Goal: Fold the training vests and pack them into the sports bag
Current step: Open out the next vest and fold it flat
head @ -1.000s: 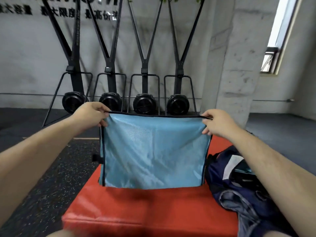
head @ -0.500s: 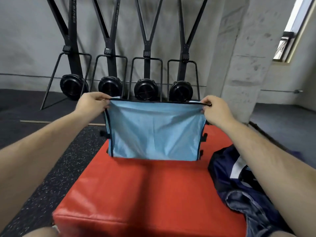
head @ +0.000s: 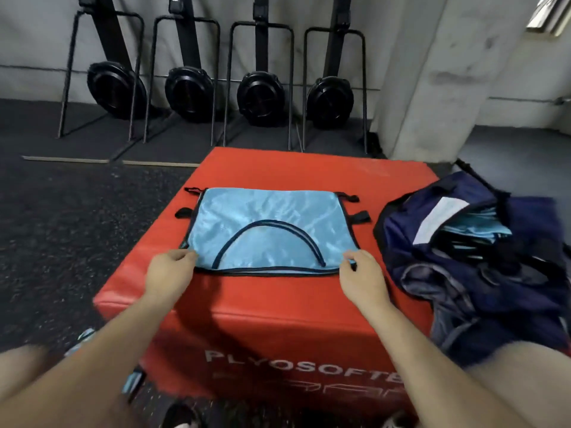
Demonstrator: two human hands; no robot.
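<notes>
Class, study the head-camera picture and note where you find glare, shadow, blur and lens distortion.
Head view: sheen glints on the vest; a soft shadow falls on the red box beside the left hand; the sports bag smears into blur at its right side; the window is blown out white; the wide lens makes the pillar lean.
</notes>
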